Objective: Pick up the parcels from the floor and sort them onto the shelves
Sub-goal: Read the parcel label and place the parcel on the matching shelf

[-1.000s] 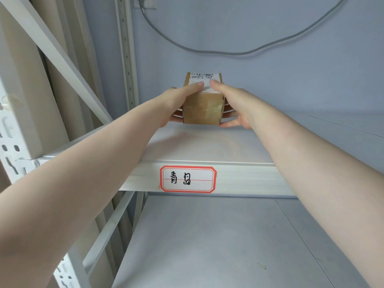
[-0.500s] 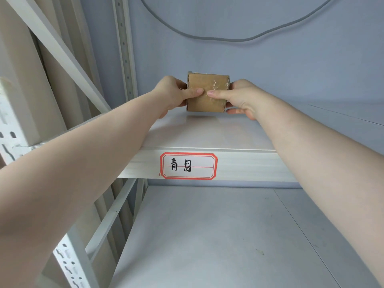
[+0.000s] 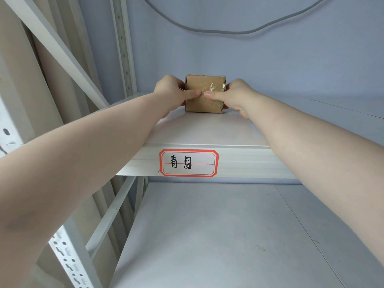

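Note:
A small brown cardboard parcel [image 3: 204,84], wrapped in clear tape, stands on the upper white shelf [image 3: 203,134] near the back wall. My left hand [image 3: 172,92] grips its left side and my right hand [image 3: 234,94] grips its right side. Both thumbs press on the front face and nearly touch each other. The parcel's bottom edge rests on the shelf board. A red-bordered paper label [image 3: 188,163] with handwritten characters is stuck on the shelf's front edge, below the parcel.
A lower shelf board [image 3: 218,235] lies beneath. A perforated white upright [image 3: 123,46] and a diagonal brace [image 3: 56,48] stand at the left. A grey cable [image 3: 234,31] sags across the blue wall behind.
The parcel has gone from tilted above the shelf, shipping label showing, to standing on the shelf further back. Both hands have stayed on it, the thumbs now on its front.

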`<state>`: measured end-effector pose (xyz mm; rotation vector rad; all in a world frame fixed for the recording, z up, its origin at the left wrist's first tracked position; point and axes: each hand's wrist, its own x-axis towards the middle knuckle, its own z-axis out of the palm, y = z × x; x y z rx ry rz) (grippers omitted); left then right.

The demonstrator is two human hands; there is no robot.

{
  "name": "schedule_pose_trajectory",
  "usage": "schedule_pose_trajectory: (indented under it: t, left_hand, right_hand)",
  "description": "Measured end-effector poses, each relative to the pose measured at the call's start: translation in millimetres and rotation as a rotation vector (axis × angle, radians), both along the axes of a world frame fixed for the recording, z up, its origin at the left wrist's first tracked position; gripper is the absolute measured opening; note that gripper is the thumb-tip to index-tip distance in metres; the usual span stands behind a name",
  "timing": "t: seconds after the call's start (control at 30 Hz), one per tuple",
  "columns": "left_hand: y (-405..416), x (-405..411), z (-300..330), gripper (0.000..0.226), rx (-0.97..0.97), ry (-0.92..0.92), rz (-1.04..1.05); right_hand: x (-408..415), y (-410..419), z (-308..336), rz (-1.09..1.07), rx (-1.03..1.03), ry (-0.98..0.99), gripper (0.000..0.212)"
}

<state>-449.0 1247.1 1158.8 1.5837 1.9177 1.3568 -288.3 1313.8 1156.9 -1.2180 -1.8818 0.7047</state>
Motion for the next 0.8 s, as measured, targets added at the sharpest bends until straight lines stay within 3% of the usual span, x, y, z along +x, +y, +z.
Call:
schedule_pose_trajectory:
  t: [0.43, 0.8]
  left_hand:
    - [-5.4, 7.8, 1.1, 0.056, 0.027, 0.065, 0.026]
    - [-6.8, 9.5, 1.6, 0.060, 0.003, 0.081, 0.034]
  right_hand:
    - [-2.6, 8.2, -2.7, -0.016, 0.000, -0.002, 0.074]
    - [-0.6, 2.1, -2.2, -0.015, -0.008, 0.012, 0.063]
